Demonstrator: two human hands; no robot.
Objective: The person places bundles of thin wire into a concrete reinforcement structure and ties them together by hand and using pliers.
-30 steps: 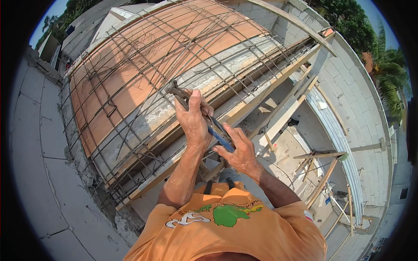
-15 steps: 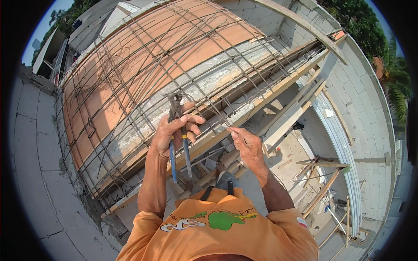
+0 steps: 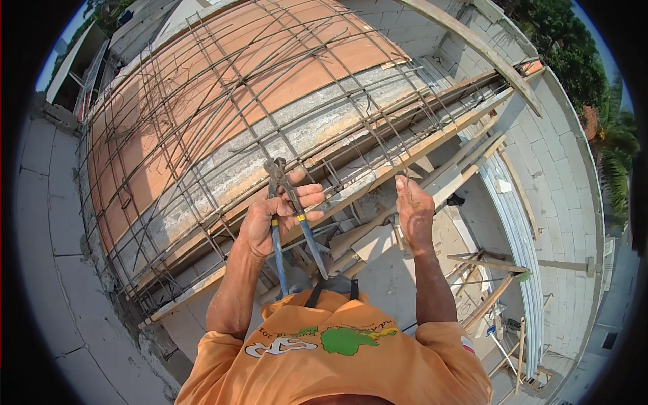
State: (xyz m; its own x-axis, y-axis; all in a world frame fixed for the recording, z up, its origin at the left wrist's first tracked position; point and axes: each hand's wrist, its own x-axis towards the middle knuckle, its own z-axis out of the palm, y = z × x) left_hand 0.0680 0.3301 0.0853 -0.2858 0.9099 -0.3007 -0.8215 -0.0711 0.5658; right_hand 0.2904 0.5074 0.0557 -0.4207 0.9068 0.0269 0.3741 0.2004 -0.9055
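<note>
My left hand holds a pair of pincers with blue and yellow handles. Their dark jaws point away from me, the handles are spread toward my shirt, and some of my fingers stretch out beyond them. To the right, my right hand is closed in a pinch by the near edge of the formwork. A thin dark piece shows at its fingertips, too small to make out. Just beyond both hands lies a grid of steel rebar, crossing a concrete strip and the formwork's timber edge board.
Orange-brown plywood sheeting lies under the rebar. A long plank sticks out at the upper right. Below, on the right, are corrugated metal sheets and propped timbers. Block walls stand at both sides.
My right hand has moved right and slightly away from me, off the bar end it was near. My left hand, with the pincers, has shifted slightly and its fingers have straightened.
</note>
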